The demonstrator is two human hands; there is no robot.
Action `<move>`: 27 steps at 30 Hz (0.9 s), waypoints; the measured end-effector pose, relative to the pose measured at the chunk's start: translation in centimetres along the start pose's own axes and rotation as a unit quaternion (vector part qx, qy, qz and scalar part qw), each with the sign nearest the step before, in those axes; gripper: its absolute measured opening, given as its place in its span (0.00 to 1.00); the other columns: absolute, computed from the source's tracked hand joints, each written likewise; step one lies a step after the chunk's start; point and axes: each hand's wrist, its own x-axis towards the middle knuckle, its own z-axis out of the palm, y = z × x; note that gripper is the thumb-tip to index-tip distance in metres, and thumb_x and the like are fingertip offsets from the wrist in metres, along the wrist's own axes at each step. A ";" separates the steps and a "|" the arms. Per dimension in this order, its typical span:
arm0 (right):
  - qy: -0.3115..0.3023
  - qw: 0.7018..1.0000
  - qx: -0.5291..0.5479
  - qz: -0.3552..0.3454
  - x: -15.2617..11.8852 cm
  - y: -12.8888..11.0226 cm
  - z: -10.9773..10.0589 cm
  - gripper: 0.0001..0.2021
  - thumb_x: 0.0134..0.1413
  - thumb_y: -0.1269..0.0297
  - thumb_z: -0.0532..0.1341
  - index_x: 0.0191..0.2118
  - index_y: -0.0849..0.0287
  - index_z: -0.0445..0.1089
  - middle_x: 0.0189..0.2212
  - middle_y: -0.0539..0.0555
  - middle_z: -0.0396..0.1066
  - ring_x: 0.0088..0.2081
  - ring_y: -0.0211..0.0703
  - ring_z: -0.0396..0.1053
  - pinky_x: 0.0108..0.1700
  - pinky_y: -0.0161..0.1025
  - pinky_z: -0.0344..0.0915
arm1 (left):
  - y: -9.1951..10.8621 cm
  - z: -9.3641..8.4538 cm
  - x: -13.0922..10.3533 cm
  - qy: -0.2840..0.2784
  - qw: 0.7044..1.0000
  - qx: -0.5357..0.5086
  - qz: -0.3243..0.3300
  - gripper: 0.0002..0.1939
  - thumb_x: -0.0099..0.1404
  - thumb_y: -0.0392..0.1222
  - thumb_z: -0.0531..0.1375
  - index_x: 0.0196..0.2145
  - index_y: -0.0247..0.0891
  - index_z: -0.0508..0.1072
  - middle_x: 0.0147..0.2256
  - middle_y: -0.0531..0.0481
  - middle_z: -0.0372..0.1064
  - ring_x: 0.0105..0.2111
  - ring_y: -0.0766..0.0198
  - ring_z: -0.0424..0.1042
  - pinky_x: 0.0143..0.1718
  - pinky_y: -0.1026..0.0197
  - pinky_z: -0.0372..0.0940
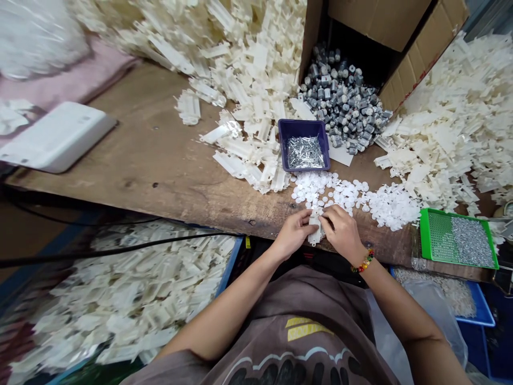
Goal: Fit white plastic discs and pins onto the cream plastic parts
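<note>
Both my hands meet at the front edge of the bench over a long, off-white plastic part (315, 235). My left hand (293, 233) pinches it from the left side, thumb and fingers closed on it. On its right side, my right hand (342, 230) has bent fingers closed at the upper part; anything small between those fingertips is hidden. Just beyond my hands lie scattered small white plastic discs (348, 193). A dark purple tray (284, 147) of thin metal pins (305, 152) stands behind the discs.
Heaped off-white plastic parts (256, 69) cover the back, with another heap (460, 117) at right. Small grey motors (340, 96) spill from a cardboard box (425, 53). A green tray (425, 235) holds small metal pieces. A white case (68, 133) lies left; a black cable (120, 251) crosses below.
</note>
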 end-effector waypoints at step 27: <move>0.047 0.985 -0.099 -0.135 0.9 0.9 -0.3 0.11 0.61 0.69 0.51 0.35 0.62 0.71 0.40 0.59 0.72 0.44 0.47 0.64 0.48 0.47 0.62 | 0.0 1.6 1.5 0.031 0.994 0.041 0.100 0.26 0.48 0.34 0.63 0.47 0.33 0.72 0.33 0.50 0.76 0.29 0.67 0.70 0.30 0.67 0.62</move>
